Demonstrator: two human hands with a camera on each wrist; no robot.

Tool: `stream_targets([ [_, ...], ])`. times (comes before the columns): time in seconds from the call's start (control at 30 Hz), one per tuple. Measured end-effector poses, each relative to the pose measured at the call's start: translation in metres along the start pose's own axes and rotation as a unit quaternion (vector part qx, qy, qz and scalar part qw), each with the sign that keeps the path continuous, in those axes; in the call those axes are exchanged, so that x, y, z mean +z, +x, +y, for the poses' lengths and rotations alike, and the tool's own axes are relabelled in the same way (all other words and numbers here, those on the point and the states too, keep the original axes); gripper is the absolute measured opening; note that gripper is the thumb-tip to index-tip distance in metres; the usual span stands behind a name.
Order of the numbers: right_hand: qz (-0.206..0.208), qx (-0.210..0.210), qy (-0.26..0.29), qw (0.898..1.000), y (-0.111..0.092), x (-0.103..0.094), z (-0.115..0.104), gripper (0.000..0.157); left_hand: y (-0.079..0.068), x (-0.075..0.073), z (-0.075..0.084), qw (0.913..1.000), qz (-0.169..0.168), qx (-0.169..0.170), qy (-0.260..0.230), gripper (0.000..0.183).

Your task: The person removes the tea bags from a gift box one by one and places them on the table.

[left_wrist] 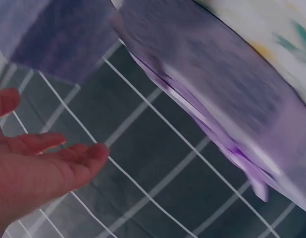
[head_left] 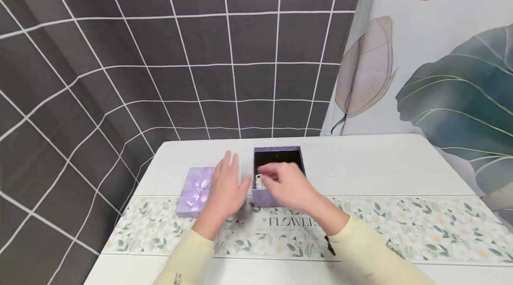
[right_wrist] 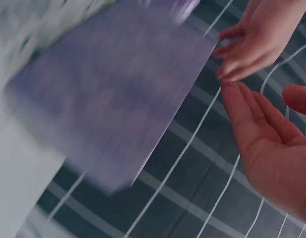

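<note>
An uncovered purple box (head_left: 267, 197) stands on the table, its inside dark. Inside its front left corner shows a small whitish piece (head_left: 258, 181) with a dark mark, partly hidden by my right hand (head_left: 289, 185). That hand hovers over the box opening; in the right wrist view its fingers (right_wrist: 257, 119) are extended, thumb apart, nothing held. My left hand (head_left: 227, 187) is between the box and a lilac lid (head_left: 192, 189) with a ribbon bow (head_left: 199, 190). Its fingers are spread and hold nothing. The hand overlaps the lid's right side in the head view.
A floral runner (head_left: 401, 227) with printed lettering crosses the white table (head_left: 380, 164). Behind hangs a dark cloth (head_left: 200, 84) with a white grid, and a pale leaf-print curtain (head_left: 372, 98) at right. Something small and black (head_left: 329, 246) shows beside the right sleeve.
</note>
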State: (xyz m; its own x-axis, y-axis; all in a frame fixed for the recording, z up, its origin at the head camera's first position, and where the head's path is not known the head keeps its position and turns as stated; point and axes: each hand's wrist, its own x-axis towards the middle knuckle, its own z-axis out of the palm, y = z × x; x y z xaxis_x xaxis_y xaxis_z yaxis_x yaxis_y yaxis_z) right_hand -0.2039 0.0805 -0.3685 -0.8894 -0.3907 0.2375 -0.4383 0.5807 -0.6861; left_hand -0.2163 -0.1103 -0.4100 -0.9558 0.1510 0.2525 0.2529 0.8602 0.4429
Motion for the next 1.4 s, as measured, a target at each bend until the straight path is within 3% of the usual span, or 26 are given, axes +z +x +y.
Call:
stream_targets([
  [0.1, 0.034, 0.02, -0.052, 0.998, 0.01, -0.01, 0.018, 0.029, 0.003, 0.008, 0.012, 0.9987, -0.023, 0.033, 0.029, 0.069],
  [0.17, 0.034, 0.031, -0.088, 0.995, 0.017, -0.01, 0.03, 0.028, 0.005, 0.012, 0.015, 0.9969, -0.044, 0.047, 0.044, 0.068],
  [0.37, -0.03, 0.059, -0.175, 0.982, 0.03, 0.002, 0.052, 0.03, 0.008, 0.026, 0.018, 0.9903, -0.09, 0.073, 0.076, 0.07],
  [0.53, -0.066, 0.087, -0.201, 0.973, 0.033, 0.008, 0.059, 0.035, 0.006, 0.034, 0.017, 0.9888, -0.101, 0.081, 0.074, 0.071],
  [0.77, -0.079, 0.099, -0.176, 0.976, 0.035, 0.012, 0.06, 0.038, 0.005, 0.035, 0.016, 0.9887, -0.099, 0.077, 0.081, 0.072],
  [1.1, -0.063, 0.093, -0.151, 0.982, 0.037, 0.008, 0.059, 0.045, 0.005, 0.036, 0.015, 0.9894, -0.099, 0.073, 0.076, 0.074],
  [1.27, -0.046, 0.08, -0.083, 0.992, 0.041, 0.001, 0.062, 0.034, 0.006, 0.036, 0.015, 0.9896, -0.102, 0.067, 0.076, 0.074],
  [1.4, -0.036, 0.121, 0.022, 0.992, 0.046, -0.003, 0.065, 0.027, 0.007, 0.036, 0.015, 0.9904, -0.097, 0.067, 0.073, 0.073],
])
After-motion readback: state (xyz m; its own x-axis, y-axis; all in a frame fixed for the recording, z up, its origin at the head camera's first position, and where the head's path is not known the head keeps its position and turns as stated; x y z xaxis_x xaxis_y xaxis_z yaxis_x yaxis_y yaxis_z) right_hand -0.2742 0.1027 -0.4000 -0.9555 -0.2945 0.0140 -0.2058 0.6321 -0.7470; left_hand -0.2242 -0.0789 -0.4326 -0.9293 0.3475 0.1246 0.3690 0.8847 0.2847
